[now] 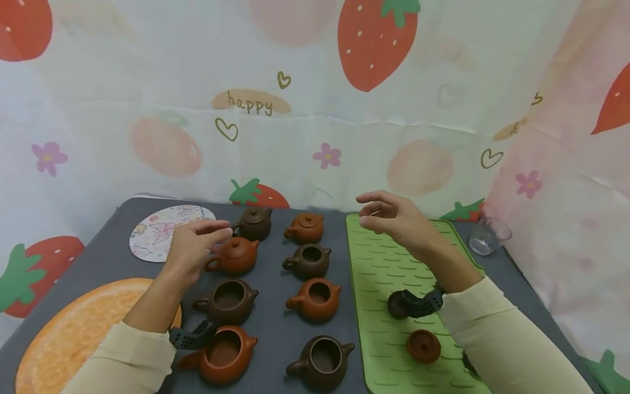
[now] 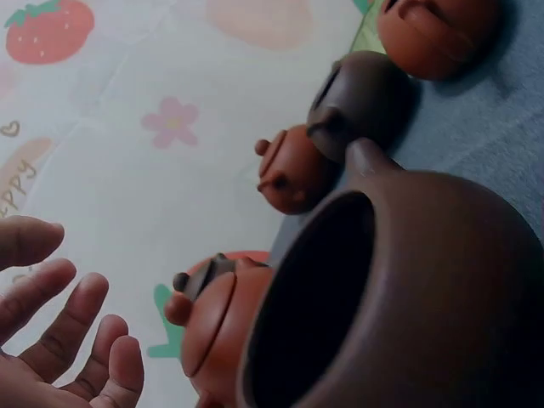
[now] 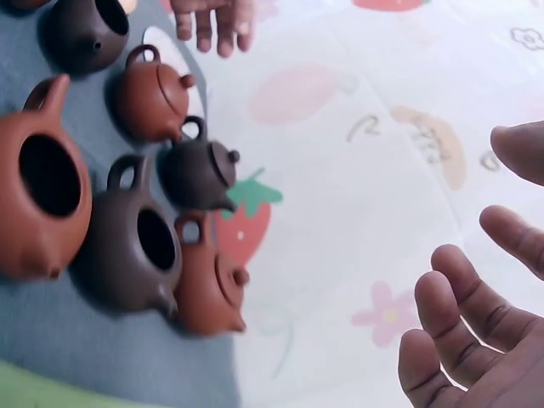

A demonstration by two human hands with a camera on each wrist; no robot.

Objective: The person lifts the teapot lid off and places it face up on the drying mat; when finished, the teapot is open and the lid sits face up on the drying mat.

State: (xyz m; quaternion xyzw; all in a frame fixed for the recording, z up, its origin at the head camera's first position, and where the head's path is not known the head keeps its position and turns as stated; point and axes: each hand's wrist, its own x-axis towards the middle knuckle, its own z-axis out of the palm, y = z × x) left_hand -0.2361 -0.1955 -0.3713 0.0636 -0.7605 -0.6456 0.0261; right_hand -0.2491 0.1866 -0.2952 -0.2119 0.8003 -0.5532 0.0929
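My left hand is raised over the left row of teapots, its fingers relaxed and holding nothing. Nearest to it is a reddish lidded teapot, with a dark brown lidded teapot behind. In front of these stand a dark lidless teapot and a reddish lidless one. My right hand hovers above the back of the green mat, fingers loosely bent around nothing. The right row has a reddish lidded teapot at the back, then lidless ones, including a dark teapot in the right wrist view.
On the mat lie a reddish lid and a dark lid, partly behind my wrist strap. A clear cup stands at the back right. A patterned round mat and an orange round mat lie left. A printed curtain hangs behind.
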